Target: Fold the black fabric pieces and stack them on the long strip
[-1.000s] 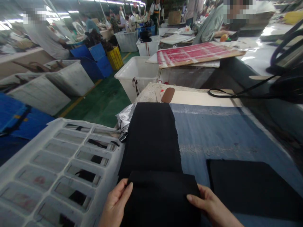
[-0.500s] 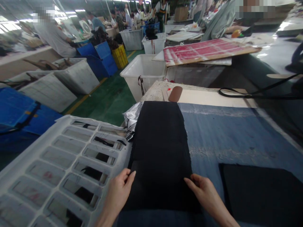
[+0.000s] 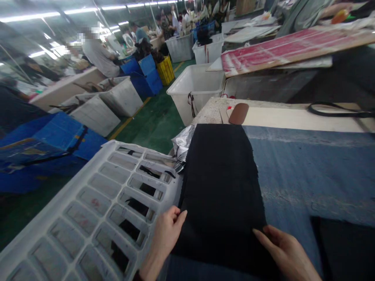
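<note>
In the head view, the black cloth (image 3: pixel 221 175) is laid along the left of the blue-covered bench (image 3: pixel 301 168). Its opposite sides are pinched by the left hand (image 3: pixel 167 232) and right hand (image 3: pixel 285 249), each grip closed on an edge (presumably so it lies flat); another black piece (image 3: pixel 348 249) is set apart.
</note>
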The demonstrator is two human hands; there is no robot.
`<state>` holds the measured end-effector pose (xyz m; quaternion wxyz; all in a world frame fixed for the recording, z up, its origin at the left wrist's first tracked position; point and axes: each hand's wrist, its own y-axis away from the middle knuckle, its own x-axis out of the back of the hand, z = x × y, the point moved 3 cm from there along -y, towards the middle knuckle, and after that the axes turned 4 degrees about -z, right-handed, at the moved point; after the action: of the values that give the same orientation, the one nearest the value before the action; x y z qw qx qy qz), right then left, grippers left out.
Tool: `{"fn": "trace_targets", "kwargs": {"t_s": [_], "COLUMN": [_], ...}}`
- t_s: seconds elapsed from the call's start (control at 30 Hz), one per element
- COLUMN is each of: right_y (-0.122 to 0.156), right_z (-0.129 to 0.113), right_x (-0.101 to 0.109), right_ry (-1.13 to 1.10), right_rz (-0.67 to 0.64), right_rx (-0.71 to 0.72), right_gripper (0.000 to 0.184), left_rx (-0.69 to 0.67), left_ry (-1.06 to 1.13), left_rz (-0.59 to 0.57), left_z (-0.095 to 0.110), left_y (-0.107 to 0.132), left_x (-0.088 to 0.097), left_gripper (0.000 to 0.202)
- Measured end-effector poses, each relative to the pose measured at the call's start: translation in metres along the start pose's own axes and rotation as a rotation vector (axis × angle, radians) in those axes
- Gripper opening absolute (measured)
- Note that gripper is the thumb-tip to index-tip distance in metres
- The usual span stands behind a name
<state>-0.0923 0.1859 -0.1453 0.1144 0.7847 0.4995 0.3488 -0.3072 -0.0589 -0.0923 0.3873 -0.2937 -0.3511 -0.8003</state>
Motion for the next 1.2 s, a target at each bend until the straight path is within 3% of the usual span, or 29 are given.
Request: {"fn": "trace_targets", "kwargs": {"t_s": [0.23,0.7,1.2], "right_y": [-0.003,0.006,0.007], "right_z": [0.002,-0.02,-0.022], "right_x": [0.0,0.006,0.006], "right_ry": [0.028,-0.035,-0.013], "right_rz": [0.002,0.09,0.119], "right_rx": [-0.008,-0.006,-0.03], "right_gripper": [0.047,0.033,0.029], "left_rx": [0.003,0.046,0.052], "left_ry": [0.018,-0.048,-0.047], "left_rz": [-0.009,-0.117,-0.129], "left_z": [-0.002,-0.018,-0.016], "left_y": [-0.002,-0.01,-0.012], "left_x": [-0.001,-0.006,-0.005], "left_gripper": [0.037,0.045,0.046]}}
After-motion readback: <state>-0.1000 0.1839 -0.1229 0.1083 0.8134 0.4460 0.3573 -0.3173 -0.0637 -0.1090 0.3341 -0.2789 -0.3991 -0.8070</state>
